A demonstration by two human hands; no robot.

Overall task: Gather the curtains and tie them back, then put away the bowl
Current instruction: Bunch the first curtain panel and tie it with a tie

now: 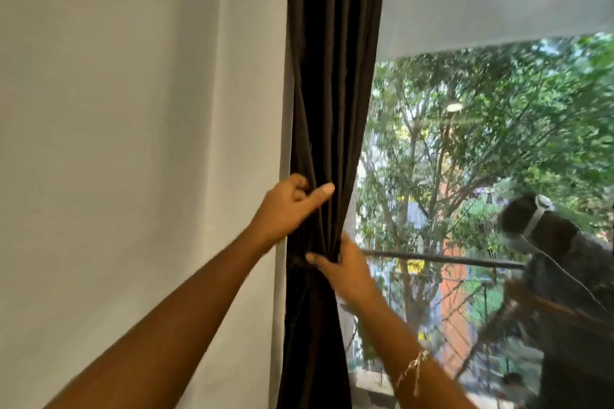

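Beside the white wall [133, 109]: gathering nearly done, tying left.
At its edge the left hand [289, 206] curls its fingers into the folds of the dark curtain [332, 93]. Lower down, the right hand [347, 271] wraps its fingers round the bunched waist. The cloth looks gathered clear of the window [481, 159]. I cannot tell whether a tie is on, and no bowl shows.

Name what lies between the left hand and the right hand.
Gathered folds of the dark curtain run between the left hand and right hand, as the head view shows.
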